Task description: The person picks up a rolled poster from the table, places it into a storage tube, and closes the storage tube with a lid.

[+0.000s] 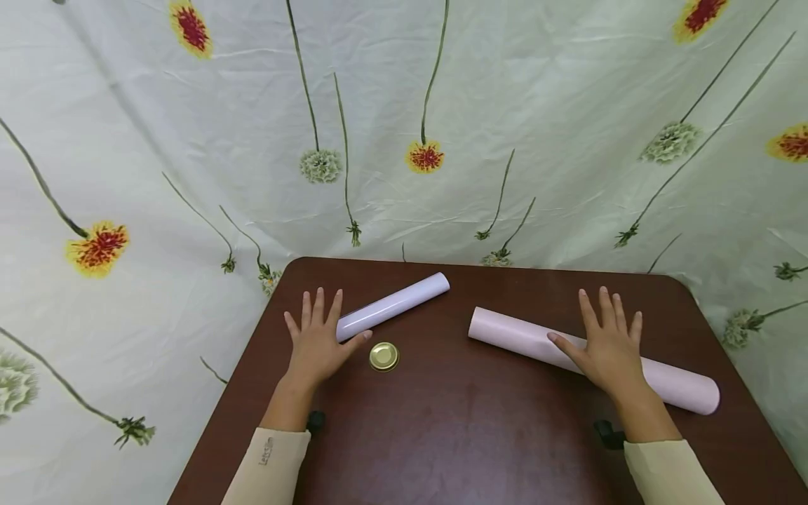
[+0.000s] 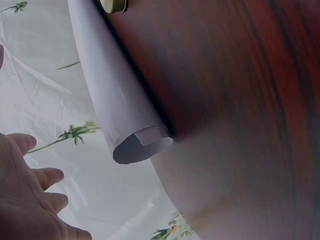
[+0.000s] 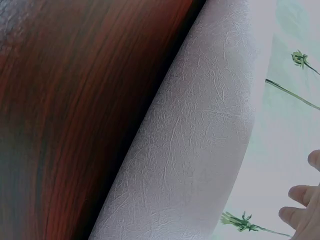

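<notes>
Tube of glossy pale-lilac sheet (image 1: 393, 306) lies near the left hand (image 1: 315, 353), a thick pale-pink textured roll (image 1: 672, 384) near the right hand (image 1: 611, 356), on the reddish-brown wooden counter (image 1: 467, 421); each grip is wide, empty. Both look light; the hollow lilac tube seems slippery, crushable: cradle mid-length.

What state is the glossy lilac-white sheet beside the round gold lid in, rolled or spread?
Rolled: the sheet forms a tube, and the left wrist view shows its curled, hollow end.

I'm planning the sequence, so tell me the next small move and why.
Probably lower the right hand onto the pink roll and grip it: the hand is spread, holds nothing, and overlaps the roll in the head view.
</notes>
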Motion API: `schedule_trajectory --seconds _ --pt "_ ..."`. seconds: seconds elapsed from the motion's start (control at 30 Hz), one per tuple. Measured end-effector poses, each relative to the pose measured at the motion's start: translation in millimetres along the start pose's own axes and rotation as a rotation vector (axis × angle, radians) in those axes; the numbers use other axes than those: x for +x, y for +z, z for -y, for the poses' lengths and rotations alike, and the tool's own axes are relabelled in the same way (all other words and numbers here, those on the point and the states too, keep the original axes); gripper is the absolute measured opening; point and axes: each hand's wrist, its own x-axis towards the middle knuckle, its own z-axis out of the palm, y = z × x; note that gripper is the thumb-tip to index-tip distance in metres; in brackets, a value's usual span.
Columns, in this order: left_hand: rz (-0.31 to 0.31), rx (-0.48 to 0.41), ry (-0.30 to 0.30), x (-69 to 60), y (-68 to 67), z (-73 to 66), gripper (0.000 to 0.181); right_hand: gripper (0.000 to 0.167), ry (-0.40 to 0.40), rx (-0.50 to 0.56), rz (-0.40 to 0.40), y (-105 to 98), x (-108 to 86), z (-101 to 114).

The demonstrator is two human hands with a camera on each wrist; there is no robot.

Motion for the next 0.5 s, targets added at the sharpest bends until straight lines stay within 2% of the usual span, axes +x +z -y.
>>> schedule_trajectory --seconds 0.27,0.5 --pt "-0.003 -0.035 0.009 6.7 -1.7 1.3 0.099 0.102 -0.084 0.006 -0.044 0.8 -1.9 -2.0" --pt "0.032 -0.076 0.009 9.8 2.0 8.0 0.078 0.102 -0.116 0.011 0.008 4.9 -8.5 -2.3"
